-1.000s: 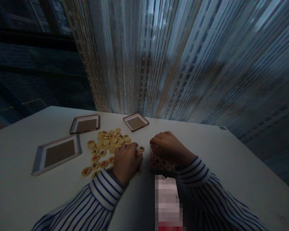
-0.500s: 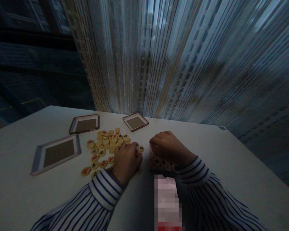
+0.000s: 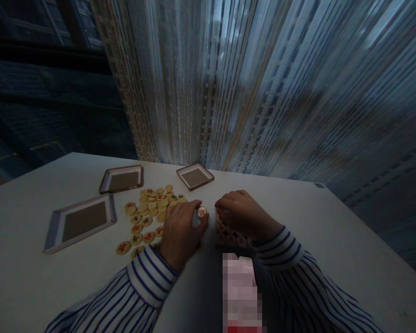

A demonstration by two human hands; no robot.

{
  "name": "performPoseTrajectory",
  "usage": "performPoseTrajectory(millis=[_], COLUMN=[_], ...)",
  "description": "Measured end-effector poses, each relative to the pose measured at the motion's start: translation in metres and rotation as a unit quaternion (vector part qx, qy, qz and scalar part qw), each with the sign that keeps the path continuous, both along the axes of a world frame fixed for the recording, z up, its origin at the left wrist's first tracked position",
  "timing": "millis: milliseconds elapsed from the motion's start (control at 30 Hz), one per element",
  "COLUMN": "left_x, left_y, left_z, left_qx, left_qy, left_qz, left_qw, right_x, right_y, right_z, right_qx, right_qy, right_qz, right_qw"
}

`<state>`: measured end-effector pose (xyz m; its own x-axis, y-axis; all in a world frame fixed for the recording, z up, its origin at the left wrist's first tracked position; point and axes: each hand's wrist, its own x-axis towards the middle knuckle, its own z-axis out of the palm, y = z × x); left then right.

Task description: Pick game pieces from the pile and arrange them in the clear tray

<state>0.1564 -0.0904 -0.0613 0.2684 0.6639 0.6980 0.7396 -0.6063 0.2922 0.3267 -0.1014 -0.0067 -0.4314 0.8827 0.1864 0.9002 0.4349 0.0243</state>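
Between the thumb and forefinger of my left hand (image 3: 182,231) is a round Chinese chess piece (image 3: 201,212), its red-marked face turned up. Beneath and to the left of that hand spreads a loose pile of chess pieces (image 3: 152,206), some with red or black characters, some showing blank faces. My right hand (image 3: 242,212) is closed, fingers curled down, over a box (image 3: 217,233) where red-marked pieces (image 3: 231,239) lie in rows. Its fingertips are hidden, so what they grip cannot be made out. The back of the box is covered by the hand.
Three shallow tray-like box parts lie on the white table (image 3: 291,203): a large one (image 3: 52,231) at left, one (image 3: 138,172) behind it, and a small one (image 3: 208,179) at the back. A phone (image 3: 241,296) with a blurred-out screen is in front. String curtains (image 3: 194,92) hang beyond.
My left hand has lifted slightly, and a red-marked piece now shows pinched at its fingertips. My right hand stays over the box almost unmoved.
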Motion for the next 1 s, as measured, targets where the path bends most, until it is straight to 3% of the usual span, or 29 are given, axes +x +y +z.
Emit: performPoseTrajectory(millis=[233, 500, 800, 1000], left_x=[-0.001, -0.002, -0.003, -0.003], left_y=[-0.001, -0.004, -0.006, -0.007], left_z=[-0.002, 0.002, 0.008, 0.009], left_qx=[0.028, 0.063, 0.084, 0.084], left_qy=[-0.026, -0.014, -0.022, -0.032], left_qz=[-0.036, -0.041, -0.062, -0.079], left_qw=[0.999, 0.997, 0.994, 0.993], right_x=[0.0, -0.001, -0.002, -0.002], right_y=[0.0, -0.006, -0.006, -0.006], right_z=[0.002, 0.007, 0.008, 0.01], right_qx=[-0.03, -0.145, -0.209, -0.203], right_qy=[0.146, 0.356, 0.42, 0.405], right_qz=[0.028, 0.017, 0.021, 0.017], right_qw=[0.988, 0.923, 0.883, 0.891])
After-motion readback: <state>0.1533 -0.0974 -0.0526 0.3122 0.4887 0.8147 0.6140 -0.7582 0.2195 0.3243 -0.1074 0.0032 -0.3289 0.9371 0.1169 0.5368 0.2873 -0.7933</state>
